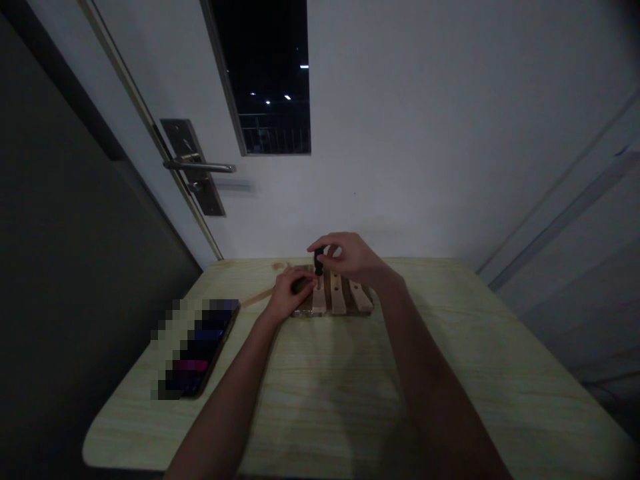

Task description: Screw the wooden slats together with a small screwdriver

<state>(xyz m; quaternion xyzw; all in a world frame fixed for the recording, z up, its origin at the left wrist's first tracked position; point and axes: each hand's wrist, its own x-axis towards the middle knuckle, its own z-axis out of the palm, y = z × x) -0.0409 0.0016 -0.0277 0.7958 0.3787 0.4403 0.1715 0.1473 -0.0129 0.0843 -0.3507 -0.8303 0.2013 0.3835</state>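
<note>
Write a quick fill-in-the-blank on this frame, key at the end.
1. The right hand holds an upright tool with a ____ (black/white) handle.
2. Of the three visible pale wooden pieces, the tool stands over the ____ (leftmost/rightmost) one.
3. The left hand is ____ (nearer to/farther from) the phone than the right hand is.
4. Through the door window, it looks like ____ (day/night).
Missing words: black; leftmost; nearer to; night.

Pale table [320, 387], phone [215, 337], thin strip [257, 297], slatted board [339, 301]
</note>
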